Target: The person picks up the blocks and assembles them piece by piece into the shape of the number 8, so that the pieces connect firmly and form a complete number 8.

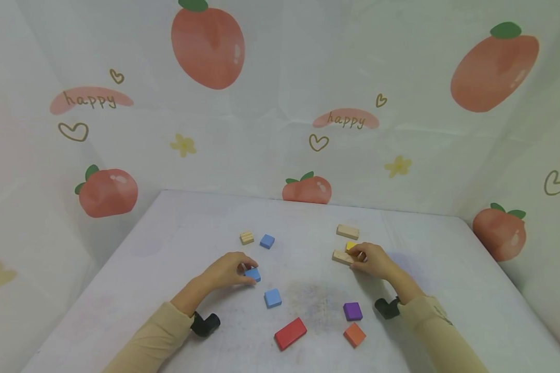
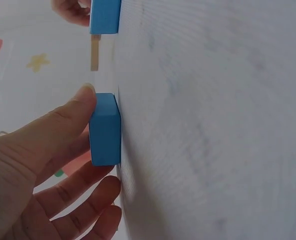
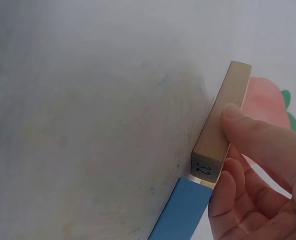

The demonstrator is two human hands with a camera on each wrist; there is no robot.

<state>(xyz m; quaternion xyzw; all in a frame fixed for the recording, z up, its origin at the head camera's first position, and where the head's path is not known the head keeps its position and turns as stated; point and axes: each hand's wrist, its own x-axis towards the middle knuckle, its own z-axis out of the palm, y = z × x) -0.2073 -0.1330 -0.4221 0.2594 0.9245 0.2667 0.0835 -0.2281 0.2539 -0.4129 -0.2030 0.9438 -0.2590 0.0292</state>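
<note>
Left hand [image 1: 228,270] and right hand [image 1: 373,260] each pinch a block on the table [image 1: 191,217].
Nearest lie a red oblong block [image 1: 291,333] and an orange block [image 1: 354,335], then a purple block [image 1: 352,311] at right and a blue square block [image 1: 273,298] toward the middle. Beyond, the left grip holds a second blue block [image 1: 253,275]; farther right, the right grip closes on a numbered wooden bar [image 1: 341,256], a yellow block [image 1: 350,245] just past it. Farthest lie another blue block [image 1: 267,241], a ridged wooden block [image 1: 247,238] and a plain wooden bar [image 1: 347,231]. The step in hand looks like positioning the pinched pair, taking or placing unclear; the next move calls for steady fingers.
</note>
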